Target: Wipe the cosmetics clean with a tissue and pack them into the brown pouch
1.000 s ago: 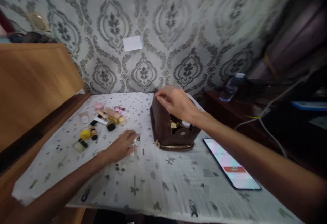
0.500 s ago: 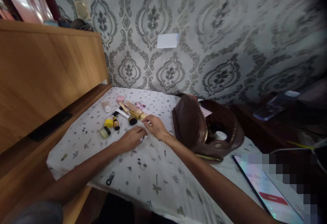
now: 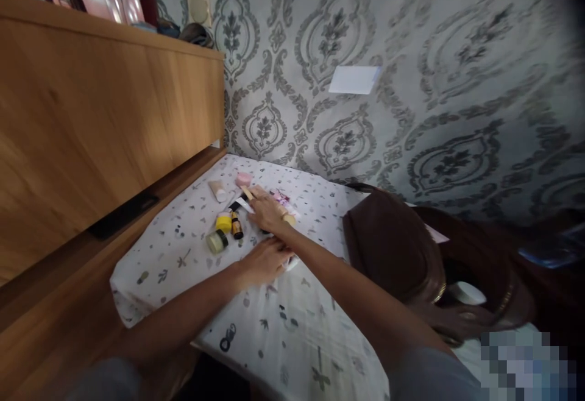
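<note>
My right hand (image 3: 269, 213) reaches over a cluster of small cosmetics, fingers stretched forward, tips by a beige stick-like item (image 3: 247, 192) and a white tube (image 3: 244, 205). It covers part of the cluster. My left hand (image 3: 265, 259) rests on the cloth below my right forearm, fingers curled by something small and white (image 3: 290, 262) that I cannot make out. Left of the hands are a small amber bottle (image 3: 236, 228), a yellow-lidded jar (image 3: 223, 222) and a pale green jar with a dark lid (image 3: 216, 241). Behind them lie a beige tube (image 3: 218, 191) and a pink round container (image 3: 244, 178).
A brown zippered bag (image 3: 393, 242) stands open on the right, with a white round-topped item (image 3: 468, 293) inside. A wooden cabinet (image 3: 114, 90) borders the left. The patterned wall (image 3: 274, 78) rises behind the cloth-covered surface (image 3: 292, 340).
My right hand has moved forward and left over the cosmetics, its forearm now crossing above my left hand. My left hand stays low by the white item. The view has turned left.
</note>
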`<action>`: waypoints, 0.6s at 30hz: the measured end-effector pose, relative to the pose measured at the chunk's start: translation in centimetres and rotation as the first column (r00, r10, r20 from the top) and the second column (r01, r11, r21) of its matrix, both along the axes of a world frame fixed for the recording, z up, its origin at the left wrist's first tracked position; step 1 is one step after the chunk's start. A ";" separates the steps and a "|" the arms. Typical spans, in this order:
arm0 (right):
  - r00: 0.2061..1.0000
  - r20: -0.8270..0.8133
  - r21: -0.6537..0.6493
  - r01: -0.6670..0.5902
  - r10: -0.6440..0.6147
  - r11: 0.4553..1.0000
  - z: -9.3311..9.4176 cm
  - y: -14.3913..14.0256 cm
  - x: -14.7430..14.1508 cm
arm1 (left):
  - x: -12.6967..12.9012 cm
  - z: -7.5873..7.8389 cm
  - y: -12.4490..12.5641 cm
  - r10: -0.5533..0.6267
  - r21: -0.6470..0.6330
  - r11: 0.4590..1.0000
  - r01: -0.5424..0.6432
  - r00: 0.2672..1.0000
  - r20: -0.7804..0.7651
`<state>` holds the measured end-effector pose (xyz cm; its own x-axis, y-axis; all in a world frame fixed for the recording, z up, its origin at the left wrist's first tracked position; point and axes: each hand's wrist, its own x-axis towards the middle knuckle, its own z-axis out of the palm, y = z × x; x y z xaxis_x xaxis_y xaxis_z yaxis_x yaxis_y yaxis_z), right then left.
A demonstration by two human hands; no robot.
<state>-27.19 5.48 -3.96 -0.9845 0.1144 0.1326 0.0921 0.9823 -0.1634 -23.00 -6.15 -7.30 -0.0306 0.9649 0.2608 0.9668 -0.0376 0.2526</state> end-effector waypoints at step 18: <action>0.985 0.115 -0.091 -0.115 0.125 0.989 1.0 2.7 -4.3 | -0.7 1.1 -0.2 -0.062 -0.025 0.998 0.063 0.997 0.039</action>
<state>-31.47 8.15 -2.93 -1.0000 -0.0002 0.0080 -0.0021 0.9707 -0.2402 -23.75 -6.33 -6.18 0.0201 0.9718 0.2351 0.9524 -0.0902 0.2912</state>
